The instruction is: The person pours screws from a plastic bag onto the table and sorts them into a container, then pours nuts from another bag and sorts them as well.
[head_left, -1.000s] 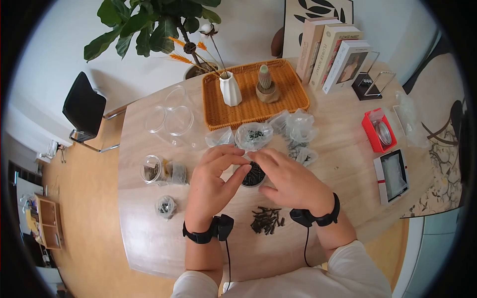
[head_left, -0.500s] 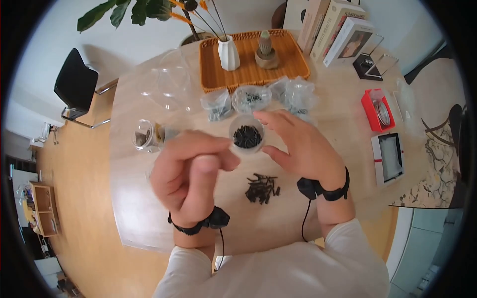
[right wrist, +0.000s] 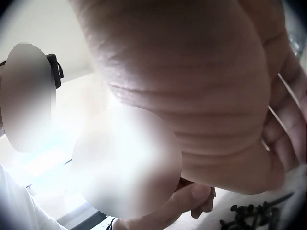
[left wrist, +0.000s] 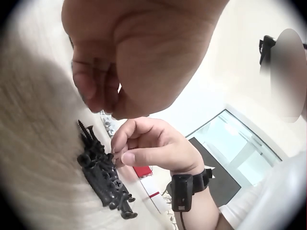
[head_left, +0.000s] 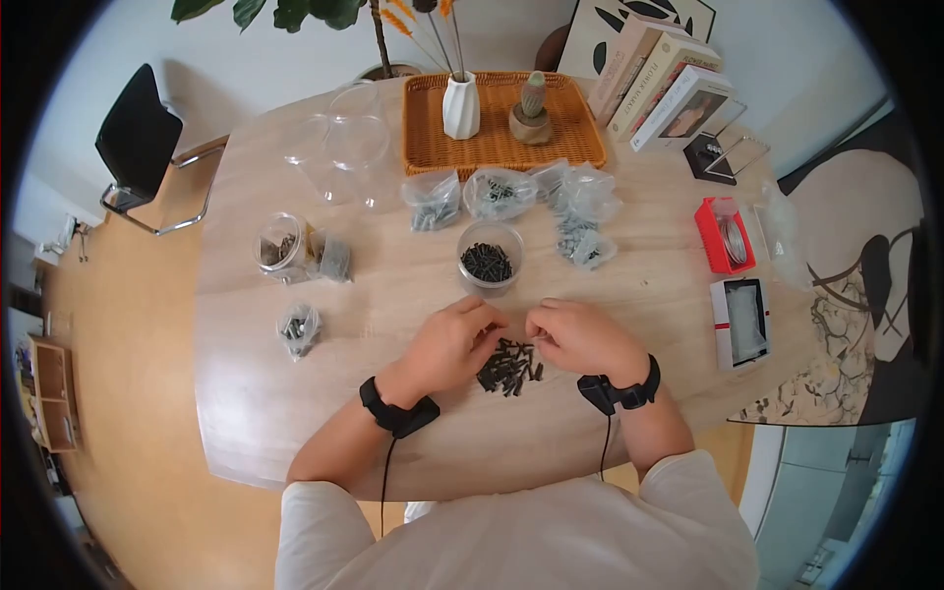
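Note:
A small pile of black screws (head_left: pixel 508 368) lies on the table near its front edge. My left hand (head_left: pixel 447 346) is over the pile's left side, fingers bent and thumb apart from them. From the right, my right hand (head_left: pixel 588 339) comes to the pile's upper edge with loosely bent fingers. In the left wrist view its fingertips are close beside the screws (left wrist: pixel 108 179); nothing held shows clearly in either hand. Just behind both hands stands a round clear tub (head_left: pixel 490 258) with black screws inside, touched by neither.
Clear bags of hardware (head_left: pixel 431 202) line the front of a wicker tray (head_left: pixel 423 147). At the left are a clear jar (head_left: pixel 278 246) and a small bag (head_left: pixel 298 329). A red box (head_left: pixel 723 236) and a white box (head_left: pixel 742 323) are at the right.
Both hands have come away from the clear tub and down toward the loose screws. The left hand, raised near the camera half a second ago, is lower. The tub now stands free of the hands.

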The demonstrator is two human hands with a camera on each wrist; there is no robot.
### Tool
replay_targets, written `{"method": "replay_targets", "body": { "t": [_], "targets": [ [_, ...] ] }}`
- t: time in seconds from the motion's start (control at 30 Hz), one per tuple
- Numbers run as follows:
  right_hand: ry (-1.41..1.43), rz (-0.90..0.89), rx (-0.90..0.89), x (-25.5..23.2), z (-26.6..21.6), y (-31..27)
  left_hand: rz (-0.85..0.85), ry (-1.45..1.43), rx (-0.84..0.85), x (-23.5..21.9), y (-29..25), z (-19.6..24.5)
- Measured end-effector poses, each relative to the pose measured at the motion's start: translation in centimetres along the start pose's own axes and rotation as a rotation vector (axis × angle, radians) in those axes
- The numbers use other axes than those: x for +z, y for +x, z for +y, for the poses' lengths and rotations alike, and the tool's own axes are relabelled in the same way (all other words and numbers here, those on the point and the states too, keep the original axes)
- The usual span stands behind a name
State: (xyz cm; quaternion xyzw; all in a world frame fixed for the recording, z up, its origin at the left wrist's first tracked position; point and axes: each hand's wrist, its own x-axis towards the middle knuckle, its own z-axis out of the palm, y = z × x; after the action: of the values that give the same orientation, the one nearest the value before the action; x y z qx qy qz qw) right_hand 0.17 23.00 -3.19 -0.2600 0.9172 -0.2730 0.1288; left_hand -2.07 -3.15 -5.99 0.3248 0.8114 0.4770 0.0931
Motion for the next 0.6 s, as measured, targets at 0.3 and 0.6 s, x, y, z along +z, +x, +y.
{"method": "replay_targets", "body": {
  "t": [0.3,0.6],
  "targets": [
    [0.322,0.032,0.133,1.5,0.1,-0.3,-0.001,0.046,-0.003,0.4,-0.3,-2.1],
    [0.314,0.084,0.139,2.2,0.2,-0.5,-0.093,0.058,0.03,-0.2,-0.1,-2.4]
  ]
}}
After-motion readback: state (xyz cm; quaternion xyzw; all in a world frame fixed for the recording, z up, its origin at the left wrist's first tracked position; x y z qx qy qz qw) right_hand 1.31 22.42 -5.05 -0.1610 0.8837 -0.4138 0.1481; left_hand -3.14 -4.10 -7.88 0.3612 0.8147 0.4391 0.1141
